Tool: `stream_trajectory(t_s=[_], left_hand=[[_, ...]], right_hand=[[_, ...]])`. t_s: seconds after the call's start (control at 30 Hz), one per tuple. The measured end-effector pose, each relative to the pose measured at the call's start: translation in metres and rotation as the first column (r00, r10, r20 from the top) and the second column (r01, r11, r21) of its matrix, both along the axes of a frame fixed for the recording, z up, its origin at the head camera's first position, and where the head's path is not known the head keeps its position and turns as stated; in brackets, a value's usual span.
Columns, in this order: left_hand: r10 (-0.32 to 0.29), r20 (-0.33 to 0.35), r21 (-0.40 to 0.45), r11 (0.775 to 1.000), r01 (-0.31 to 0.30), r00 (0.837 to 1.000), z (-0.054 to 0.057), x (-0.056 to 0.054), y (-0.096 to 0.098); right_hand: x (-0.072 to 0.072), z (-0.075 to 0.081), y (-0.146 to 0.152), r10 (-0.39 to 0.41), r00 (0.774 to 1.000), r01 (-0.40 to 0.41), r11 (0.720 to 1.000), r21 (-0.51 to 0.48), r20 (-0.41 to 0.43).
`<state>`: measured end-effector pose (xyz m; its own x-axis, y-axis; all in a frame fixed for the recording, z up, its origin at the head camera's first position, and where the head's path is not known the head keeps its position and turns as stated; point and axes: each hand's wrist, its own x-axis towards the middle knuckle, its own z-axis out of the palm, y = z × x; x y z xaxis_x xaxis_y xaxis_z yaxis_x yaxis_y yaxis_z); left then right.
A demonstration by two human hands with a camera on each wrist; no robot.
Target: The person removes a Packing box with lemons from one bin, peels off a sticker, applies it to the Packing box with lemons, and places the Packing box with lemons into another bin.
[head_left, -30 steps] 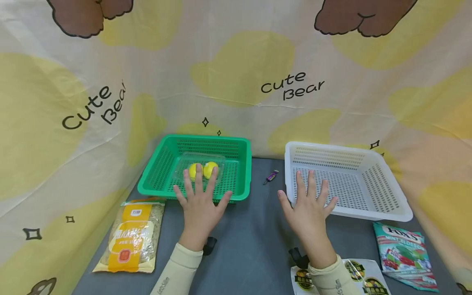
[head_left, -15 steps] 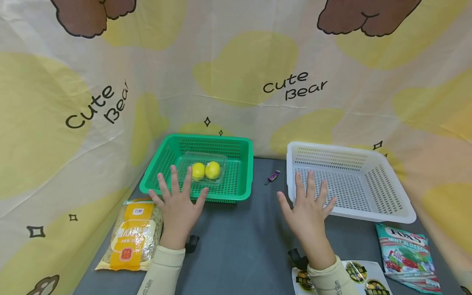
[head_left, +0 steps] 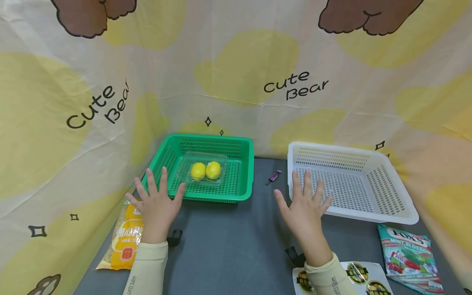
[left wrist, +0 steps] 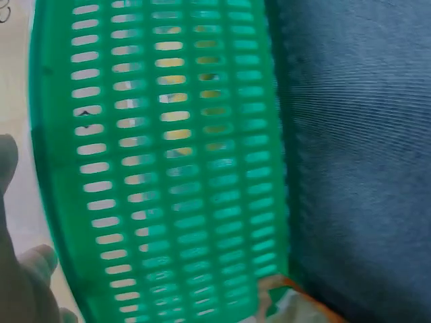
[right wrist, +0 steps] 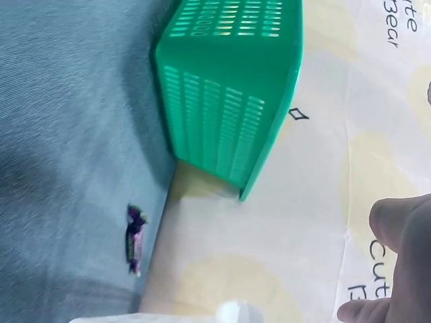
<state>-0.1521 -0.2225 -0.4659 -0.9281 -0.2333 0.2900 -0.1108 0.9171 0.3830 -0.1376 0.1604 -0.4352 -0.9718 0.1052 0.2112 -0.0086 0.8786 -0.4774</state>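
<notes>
My left hand (head_left: 158, 213), fingers spread, hovers in front of the green basket's left corner and partly covers a yellow-and-clear bag of grain (head_left: 127, 241). In the green basket (head_left: 248, 180) a clear plastic box (head_left: 186, 172) holds two round yellow fruits (head_left: 213, 170). The left wrist view faces that basket's slotted side. My right hand (head_left: 305, 217) is spread too, over the near left edge of the white basket (head_left: 387, 213). Neither hand holds anything. Between the baskets lies a small purple-wrapped candy (head_left: 274, 176), also visible in the right wrist view.
A teal Fox's candy bag (head_left: 411, 258) lies at the right. A sheet with round black-and-gold stickers (head_left: 363, 274) is partly under the right sleeve. Behind the grey table (head_left: 228, 254) hangs a patterned cloth (head_left: 236, 69).
My left hand has moved left, away from the front of the fruit box to over the grain bag's top. My right hand has hardly moved.
</notes>
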Motion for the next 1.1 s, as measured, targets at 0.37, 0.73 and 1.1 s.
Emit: stream_trajectory(t_s=[0.37,0.73,1.1], left_hand=[[-0.01,0.144,0.053,0.999,0.002,0.99,0.0,0.0,-0.003],[-0.007,0.169,0.105,0.994,-0.011,0.986,-0.001,-0.003,-0.003],[0.003,0.18,0.107,0.994,-0.022,0.984,0.002,-0.003,-0.002]], right_hand=[[-0.023,0.013,-0.035,0.084,0.996,-0.084,0.996,0.005,0.011],[-0.055,0.018,-0.079,0.257,0.962,-0.251,0.966,-0.068,0.098],[-0.101,0.021,-0.121,0.428,0.88,-0.391,0.899,-0.196,0.206]])
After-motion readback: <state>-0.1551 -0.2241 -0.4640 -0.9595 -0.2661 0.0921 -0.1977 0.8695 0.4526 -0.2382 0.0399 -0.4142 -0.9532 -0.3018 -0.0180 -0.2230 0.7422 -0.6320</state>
